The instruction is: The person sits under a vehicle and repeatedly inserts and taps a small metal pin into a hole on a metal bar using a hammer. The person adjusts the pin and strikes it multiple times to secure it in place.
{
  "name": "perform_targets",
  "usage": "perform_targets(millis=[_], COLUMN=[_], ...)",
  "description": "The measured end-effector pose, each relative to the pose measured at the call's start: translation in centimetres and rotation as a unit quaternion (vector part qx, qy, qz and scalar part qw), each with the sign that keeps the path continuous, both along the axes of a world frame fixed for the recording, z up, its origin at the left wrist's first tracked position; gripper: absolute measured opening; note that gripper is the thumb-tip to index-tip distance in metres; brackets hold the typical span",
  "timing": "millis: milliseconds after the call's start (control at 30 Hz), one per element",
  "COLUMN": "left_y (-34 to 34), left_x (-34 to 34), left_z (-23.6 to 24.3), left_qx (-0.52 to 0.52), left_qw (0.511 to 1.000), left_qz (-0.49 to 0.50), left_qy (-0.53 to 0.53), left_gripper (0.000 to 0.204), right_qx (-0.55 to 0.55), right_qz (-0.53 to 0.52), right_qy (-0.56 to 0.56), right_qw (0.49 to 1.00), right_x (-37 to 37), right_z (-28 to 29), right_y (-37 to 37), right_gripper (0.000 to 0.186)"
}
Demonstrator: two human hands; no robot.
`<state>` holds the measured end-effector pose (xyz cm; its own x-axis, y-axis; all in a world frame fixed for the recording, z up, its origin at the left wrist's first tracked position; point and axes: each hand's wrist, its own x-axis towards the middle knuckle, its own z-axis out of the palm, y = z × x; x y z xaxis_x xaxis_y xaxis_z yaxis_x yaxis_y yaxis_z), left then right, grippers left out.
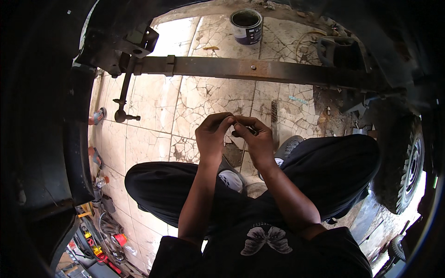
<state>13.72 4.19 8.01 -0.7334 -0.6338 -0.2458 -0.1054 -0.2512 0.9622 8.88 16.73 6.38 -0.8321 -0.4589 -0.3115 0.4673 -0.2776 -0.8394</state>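
In the head view, the person's left hand (pixel 213 132) and right hand (pixel 257 137) meet at the fingertips over the floor of cracked cream tiles (pixel 148 143). On both hands the fingers are bent and the tips drawn near together, but how tightly they close, and whether they pinch something small, I cannot tell. If they do, I think a loose pinch could let it drop, and the cracks could make it hard to find. The nearest big part, the flat brown-black metal bar (pixel 213 67), crosses beyond the hands, apart from them; raising them forward without care could knock the knuckles on its edge. To the left, the dark metal rod with a round joint end (pixel 120 115) hangs down, and a wide sweep of the left hand might catch its sticking-out tip. Between rod and left hand there is good room, and some also before the bar. The bent knees in black trousers (pixel 331 160) limit the elbows at both sides.
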Motion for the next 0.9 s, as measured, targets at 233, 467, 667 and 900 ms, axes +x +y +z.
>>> perform_targets(millis=[233, 467, 667, 900], left_y=[-0.8, -0.6, -0.2, -0.6], left_x=[0.2, 0.4, 0.3, 0.2], left_z=[0.1, 0.2, 3.2, 5.3], left_qx=[0.027, -0.088, -0.326, -0.435], left_qw=[0.999, 0.994, 0.93, 0.886], left_qz=[-0.016, -0.056, -0.16, -0.138], left_qy=[0.021, -0.026, -0.049, -0.076], left_gripper=[0.018, 0.029, 0.03, 0.029], right_qx=[0.016, 0.057, 0.058, 0.041], right_qz=[-0.011, -0.056, -0.098, -0.051], right_qy=[-0.004, 0.024, 0.046, 0.081], right_qw=[1.0, 0.997, 0.992, 0.995], right_x=[0.0, -1.0, -1.9, -0.7], right_z=[-0.2, -0.6, -1.9, 1.7], right_y=[-0.5, -0.1, -0.3, -2.5], right_gripper=[0.03, 0.027, 0.022, 0.017])
